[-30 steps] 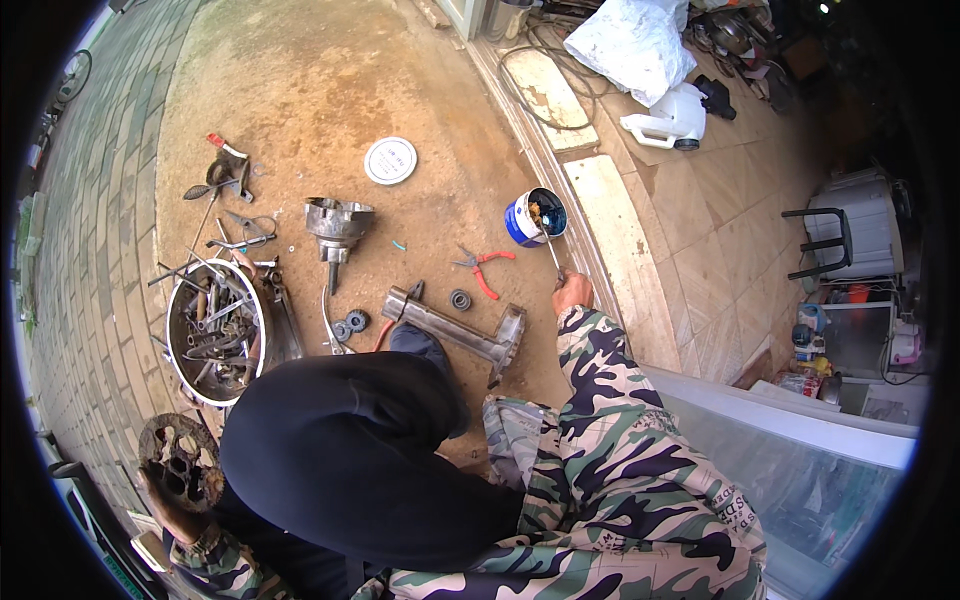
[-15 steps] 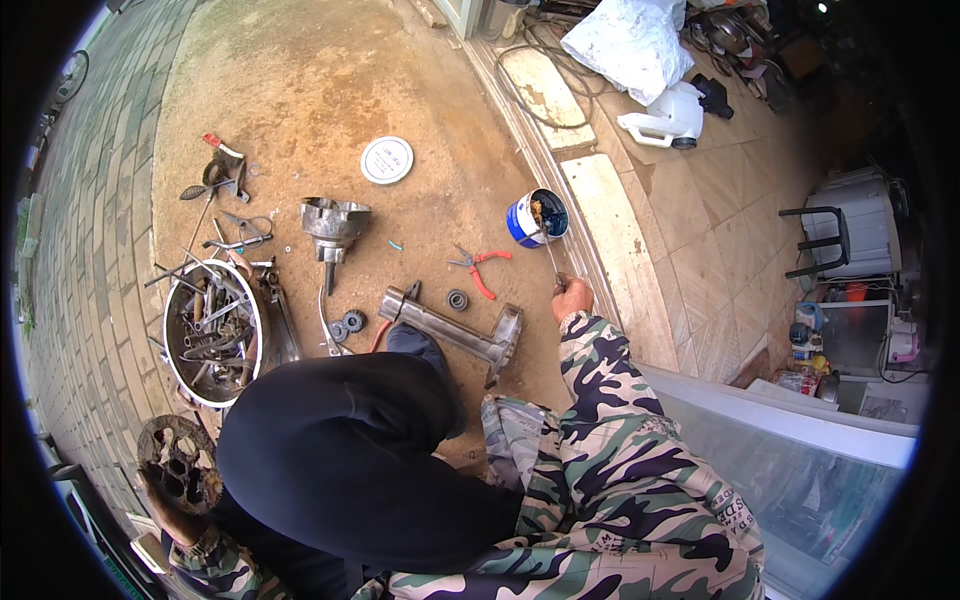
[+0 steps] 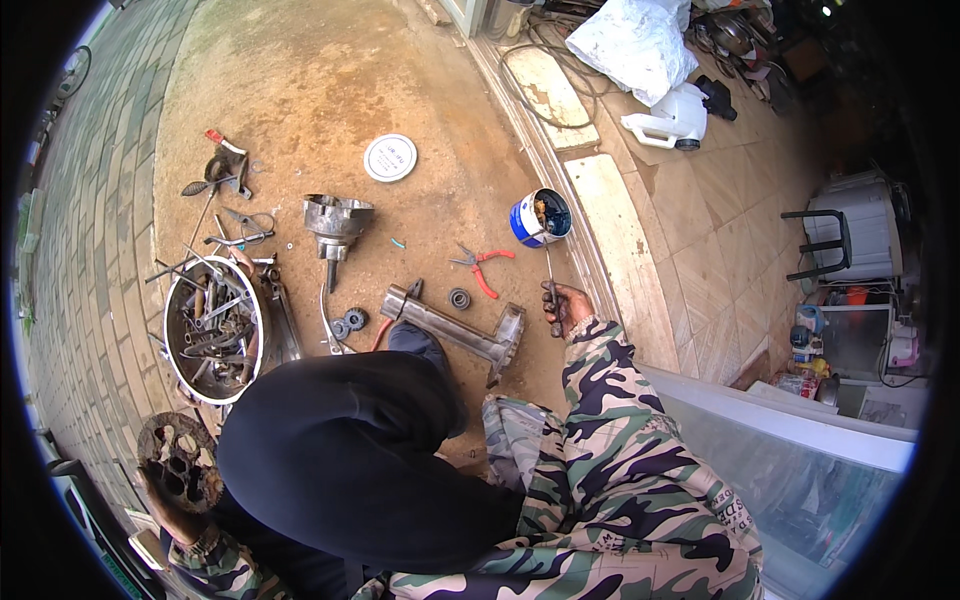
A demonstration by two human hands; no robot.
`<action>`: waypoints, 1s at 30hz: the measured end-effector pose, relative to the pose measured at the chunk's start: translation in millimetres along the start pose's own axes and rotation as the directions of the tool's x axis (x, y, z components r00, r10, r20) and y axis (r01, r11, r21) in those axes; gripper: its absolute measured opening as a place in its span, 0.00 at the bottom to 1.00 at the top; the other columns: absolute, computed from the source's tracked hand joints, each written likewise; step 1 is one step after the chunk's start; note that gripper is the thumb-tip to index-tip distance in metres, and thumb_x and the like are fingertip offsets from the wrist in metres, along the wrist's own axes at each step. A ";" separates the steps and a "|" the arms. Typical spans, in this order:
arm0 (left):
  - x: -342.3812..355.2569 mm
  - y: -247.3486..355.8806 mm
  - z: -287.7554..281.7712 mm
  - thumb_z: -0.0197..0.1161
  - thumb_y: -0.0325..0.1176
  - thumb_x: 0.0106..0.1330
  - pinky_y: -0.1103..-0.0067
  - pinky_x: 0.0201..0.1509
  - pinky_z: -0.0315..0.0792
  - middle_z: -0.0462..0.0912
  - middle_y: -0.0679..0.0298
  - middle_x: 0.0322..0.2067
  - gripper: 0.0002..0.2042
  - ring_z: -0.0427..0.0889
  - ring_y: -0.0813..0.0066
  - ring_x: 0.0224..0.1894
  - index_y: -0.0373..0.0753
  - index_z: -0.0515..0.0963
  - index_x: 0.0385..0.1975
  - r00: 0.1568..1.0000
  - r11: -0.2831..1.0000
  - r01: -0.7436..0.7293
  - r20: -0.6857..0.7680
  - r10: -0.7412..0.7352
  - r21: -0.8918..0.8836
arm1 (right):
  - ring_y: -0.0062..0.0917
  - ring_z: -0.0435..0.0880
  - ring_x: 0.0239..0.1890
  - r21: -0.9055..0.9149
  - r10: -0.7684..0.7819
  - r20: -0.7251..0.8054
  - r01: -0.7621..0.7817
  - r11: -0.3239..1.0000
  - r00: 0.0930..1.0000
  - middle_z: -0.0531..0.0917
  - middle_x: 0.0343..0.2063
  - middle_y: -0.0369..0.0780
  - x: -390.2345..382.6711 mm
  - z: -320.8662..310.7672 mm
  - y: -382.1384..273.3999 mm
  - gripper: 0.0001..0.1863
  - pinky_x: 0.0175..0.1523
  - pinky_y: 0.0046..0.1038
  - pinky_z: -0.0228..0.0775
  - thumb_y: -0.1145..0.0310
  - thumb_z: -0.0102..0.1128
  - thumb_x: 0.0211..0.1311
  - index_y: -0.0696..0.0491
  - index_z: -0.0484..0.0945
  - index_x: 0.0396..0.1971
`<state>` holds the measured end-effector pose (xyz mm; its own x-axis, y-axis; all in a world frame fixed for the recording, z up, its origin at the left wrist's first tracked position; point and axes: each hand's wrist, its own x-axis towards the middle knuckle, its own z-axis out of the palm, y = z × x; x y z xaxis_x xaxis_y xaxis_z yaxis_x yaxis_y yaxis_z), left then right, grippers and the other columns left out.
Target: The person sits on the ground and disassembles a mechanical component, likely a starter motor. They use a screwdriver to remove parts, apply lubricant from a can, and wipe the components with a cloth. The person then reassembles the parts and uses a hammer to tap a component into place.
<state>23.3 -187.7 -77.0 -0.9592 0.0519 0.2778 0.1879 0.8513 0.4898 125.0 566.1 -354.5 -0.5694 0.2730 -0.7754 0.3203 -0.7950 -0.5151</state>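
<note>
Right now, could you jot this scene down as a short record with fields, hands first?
Right hand: holding a thin stick, its far end by the tub
Left hand: at the edge of a round metal plate, grip unclear
Tub: blue and white, open, dark and yellowish-brown stuff inside
Lid: white, round, lying apart from the tub
Pliers: red handles, spread, between the tub and a metal tube
Basin: heaped with tools
Unclear: whether the stick touches the tub

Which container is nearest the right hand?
The blue-and-white tin, just beyond the right hand; the tool-filled basin and white jug are farther.
</note>
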 end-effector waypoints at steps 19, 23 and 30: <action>0.6 17.6 -0.8 0.60 0.31 0.59 0.62 0.71 0.61 0.63 0.39 0.66 0.37 0.66 0.45 0.68 0.24 0.56 0.69 0.998 0.985 -0.045 0.053 0.036 0.169 | 0.26 0.79 0.14 -0.653 -0.439 -0.359 0.115 0.749 0.823 0.78 0.19 0.38 36.0 46.5 12.3 0.18 0.14 0.29 0.68 0.73 0.53 0.68 0.61 0.74 0.56; 7.6 21.1 -1.9 0.59 0.32 0.62 0.62 0.71 0.61 0.63 0.40 0.67 0.35 0.66 0.48 0.68 0.25 0.56 0.69 0.998 0.993 -0.018 0.059 0.011 0.116 | 0.26 0.79 0.14 -0.587 -0.395 -0.386 0.109 0.803 0.834 0.77 0.18 0.38 11.4 52.1 9.2 0.17 0.13 0.29 0.66 0.74 0.53 0.68 0.62 0.74 0.55; 17.8 117.6 15.2 0.46 0.52 0.75 0.64 0.61 0.74 0.76 0.55 0.59 0.28 0.78 0.60 0.57 0.36 0.68 0.64 0.851 0.102 0.432 0.368 -0.375 -0.896 | 0.24 0.77 0.17 -0.572 -0.420 -0.128 0.280 0.771 0.898 0.80 0.20 0.40 -25.6 66.2 4.8 0.15 0.19 0.28 0.70 0.69 0.60 0.61 0.58 0.81 0.46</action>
<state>25.1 -78.7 -27.0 -0.9643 -0.0831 -0.2513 -0.2063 -0.3587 0.9104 91.0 519.5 -312.9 -0.5495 0.6487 -0.5266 0.5208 -0.2269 -0.8230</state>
